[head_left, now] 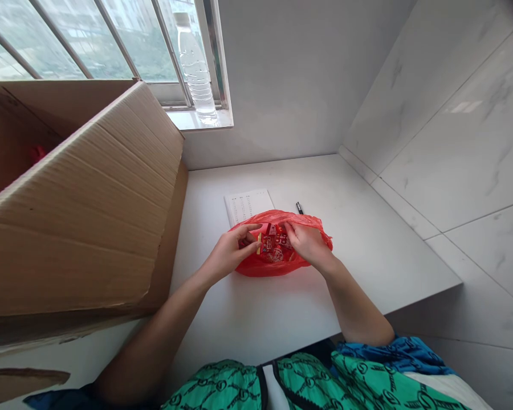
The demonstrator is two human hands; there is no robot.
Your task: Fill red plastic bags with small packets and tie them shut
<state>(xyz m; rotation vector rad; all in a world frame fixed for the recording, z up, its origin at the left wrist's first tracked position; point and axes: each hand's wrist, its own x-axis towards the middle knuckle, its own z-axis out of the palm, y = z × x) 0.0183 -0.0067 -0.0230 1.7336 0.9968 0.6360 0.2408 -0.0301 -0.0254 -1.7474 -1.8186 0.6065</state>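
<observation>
Red plastic bag (256,267) lies in the middle of the white surface (380,250), its mouth pulled open toward the far edge. Inside I can see red printed packets (276,249) and a thin yellow strip (259,244); large white lettering shows on the packets, but the folds and blur stop me reading any brand. Just behind the bag is a sheet of paper (248,206) with columns of tiny print, too small to read from here, and a black pen (300,208) lies beside it, nearly touching the bag.

Both forearms reach in from the bottom of my view, elbows apart and wrists angled inward. The left hand (228,253) grips the near side of the bag's mouth, its fingers curled over the rim. The right hand (308,242) pinches the far rim, its fingers dipping in toward the packets. Both hands are narrowly closed on the plastic, a small gap between them.

A large cardboard box (85,199) stands at the left of the surface, and a water bottle (195,68) sits on the window sill (196,119).
</observation>
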